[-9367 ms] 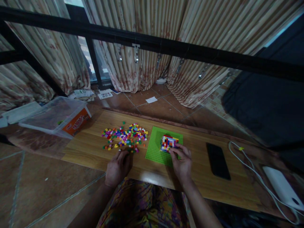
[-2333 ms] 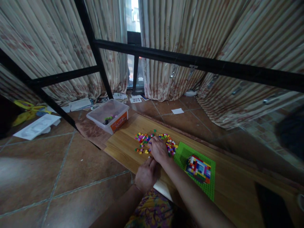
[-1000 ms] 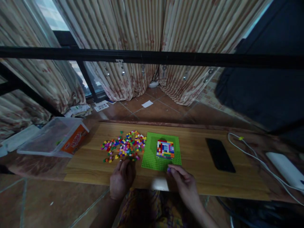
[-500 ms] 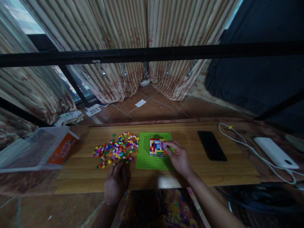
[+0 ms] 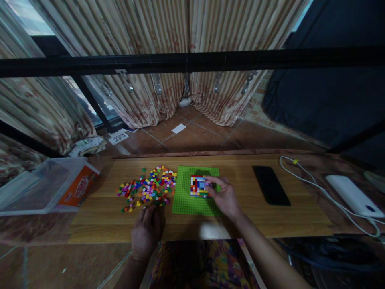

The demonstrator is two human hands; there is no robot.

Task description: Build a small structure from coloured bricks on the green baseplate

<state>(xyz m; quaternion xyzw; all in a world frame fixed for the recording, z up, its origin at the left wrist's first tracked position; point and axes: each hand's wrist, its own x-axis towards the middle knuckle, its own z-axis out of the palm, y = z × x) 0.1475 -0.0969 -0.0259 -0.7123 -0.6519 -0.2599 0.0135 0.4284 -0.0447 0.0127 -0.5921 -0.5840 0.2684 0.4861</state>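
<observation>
A green studded baseplate point(image 5: 182, 192) lies on the wooden board, bearing a small square structure of many-coloured toy bricks point(image 5: 197, 186). My right hand point(image 5: 225, 197) reaches over the structure's right side, thumb and index finger bent together against it. Whatever is between those fingertips is too small to make out. Left of the baseplate, loose bricks point(image 5: 150, 188) are spread in a heap. My left hand point(image 5: 145, 228) rests at the heap's near edge with its fingers curled in. Its fingertips are partly hidden, and I cannot see what they hold.
A black phone point(image 5: 271, 185) lies right of the baseplate. Farther right are a white power bank point(image 5: 351, 194) and a white cable point(image 5: 326, 196). A clear plastic bin point(image 5: 39, 192) with an orange label stands at the left. A dark rail point(image 5: 192, 62) crosses beyond the board.
My right hand's index finger and thumb have shifted slightly over the brick structure's right side. My left hand stays by the heap. The whole view has moved a little.
</observation>
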